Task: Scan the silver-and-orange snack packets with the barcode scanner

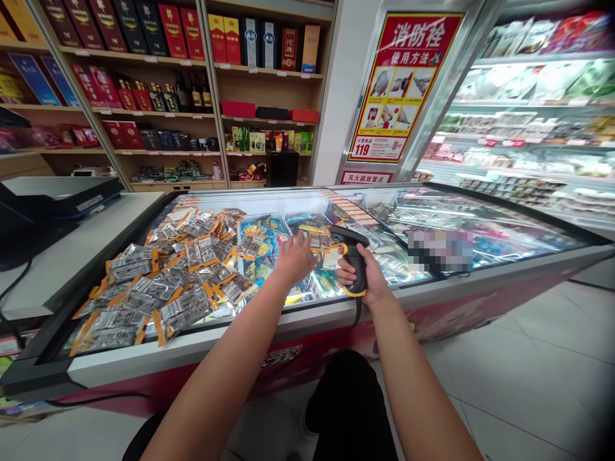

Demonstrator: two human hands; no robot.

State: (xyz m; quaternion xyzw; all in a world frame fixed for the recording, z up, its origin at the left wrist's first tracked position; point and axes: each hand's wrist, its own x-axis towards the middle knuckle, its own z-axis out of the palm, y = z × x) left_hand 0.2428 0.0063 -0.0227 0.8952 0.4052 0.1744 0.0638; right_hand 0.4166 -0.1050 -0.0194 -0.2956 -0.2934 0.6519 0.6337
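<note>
Grasping a black barcode scanner [354,267] with yellow trim in the right hand [375,278], just right of the middle of the frame, with fingers curled round the handle. Holding it tilted, head uppermost, with a black cable [357,314] trailing down from the base of the handle. Reaching the left hand [294,259] out near the middle of the frame, just beside the scanner, with fingers loosely spread rather than clenched. Near that hand, close to the scanner's head, showing a small packet [319,239] with orange edges; too blurred to tell of any contact with it.

Farther out, from the left to the centre of the frame, showing a loose heap of similar packets [192,251], overlapping at many angles on the glass top of a chest freezer [192,344]. Through the glass, near the centre, revealing blue bags [265,238].

Beside the freezer at the left edge, showing a pale counter [110,218]. Across the upper left, holding rows of boxes and bottles on wooden shelves [170,56]. At the upper right, displaying a red and yellow poster [406,86] beside a lit, stocked chiller [528,102].
</note>
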